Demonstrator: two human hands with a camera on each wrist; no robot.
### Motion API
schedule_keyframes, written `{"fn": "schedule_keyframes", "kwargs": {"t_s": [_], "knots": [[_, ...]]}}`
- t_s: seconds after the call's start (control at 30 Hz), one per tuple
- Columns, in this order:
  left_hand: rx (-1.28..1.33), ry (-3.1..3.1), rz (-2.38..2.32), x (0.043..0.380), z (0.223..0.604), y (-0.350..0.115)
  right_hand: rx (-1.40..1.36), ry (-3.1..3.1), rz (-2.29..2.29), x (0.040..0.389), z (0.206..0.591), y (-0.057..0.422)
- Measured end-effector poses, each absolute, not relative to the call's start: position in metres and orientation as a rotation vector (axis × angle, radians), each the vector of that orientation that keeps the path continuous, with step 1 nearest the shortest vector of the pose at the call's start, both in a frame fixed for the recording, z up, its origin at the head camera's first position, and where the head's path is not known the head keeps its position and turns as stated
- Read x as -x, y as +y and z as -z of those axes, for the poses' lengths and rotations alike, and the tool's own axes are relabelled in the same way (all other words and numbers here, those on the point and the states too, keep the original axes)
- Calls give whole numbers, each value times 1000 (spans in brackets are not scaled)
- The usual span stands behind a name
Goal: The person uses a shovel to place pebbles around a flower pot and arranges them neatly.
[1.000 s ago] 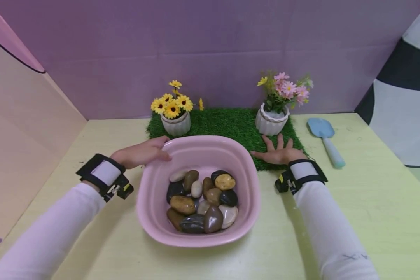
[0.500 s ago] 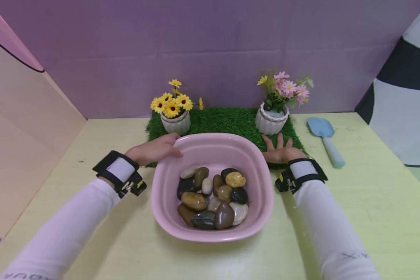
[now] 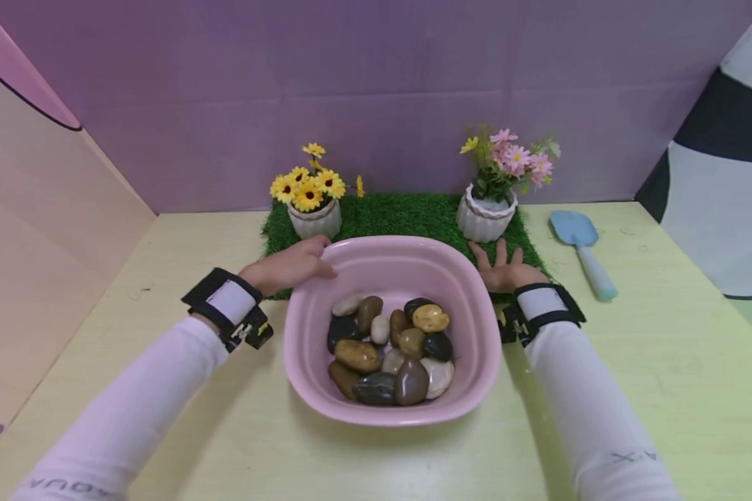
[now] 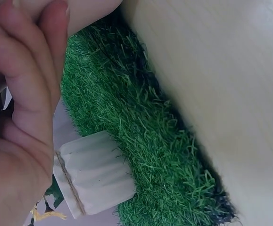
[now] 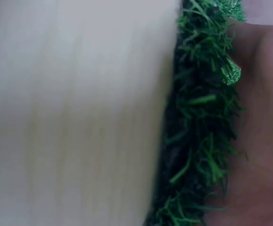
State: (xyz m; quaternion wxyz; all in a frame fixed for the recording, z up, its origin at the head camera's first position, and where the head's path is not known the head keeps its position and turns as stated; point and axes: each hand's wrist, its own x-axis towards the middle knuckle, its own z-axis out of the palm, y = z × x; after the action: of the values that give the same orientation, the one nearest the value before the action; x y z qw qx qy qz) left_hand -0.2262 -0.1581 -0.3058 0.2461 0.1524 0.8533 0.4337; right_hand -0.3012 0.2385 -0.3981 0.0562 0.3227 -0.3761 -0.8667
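In the head view a pink basin (image 3: 391,413) holds several smooth stones (image 3: 411,381) in brown, black, tan and white. My left hand (image 3: 290,267) grips its far left rim, thumb on the inside and fingers curled under the outside, as the left wrist view also shows. My right hand (image 3: 507,273) lies with fingers spread on the artificial grass mat (image 3: 401,212), beside the basin's right rim. The rim hides part of that hand's thumb side. Whether the hand touches the basin I cannot tell.
On the mat stand a white pot (image 3: 316,223) of yellow flowers at left and a white pot (image 3: 485,221) of pink flowers at right. A blue toy shovel (image 3: 585,254) lies on the table (image 3: 677,390) at the right. Behind rises a purple wall (image 3: 382,104).
The basin with its stones has slid right and slightly away, moving with my left hand, until its rim overlaps the right hand's thumb side. The right hand stays nearly still.
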Motion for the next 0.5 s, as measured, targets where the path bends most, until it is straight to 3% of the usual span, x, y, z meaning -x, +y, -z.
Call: {"fn": "schedule_keyframes", "kwargs": {"t_s": [0.5], "knots": [[-417,2308,-1189,229,306,-150,-1041,-910,2647,272,361,223]]}}
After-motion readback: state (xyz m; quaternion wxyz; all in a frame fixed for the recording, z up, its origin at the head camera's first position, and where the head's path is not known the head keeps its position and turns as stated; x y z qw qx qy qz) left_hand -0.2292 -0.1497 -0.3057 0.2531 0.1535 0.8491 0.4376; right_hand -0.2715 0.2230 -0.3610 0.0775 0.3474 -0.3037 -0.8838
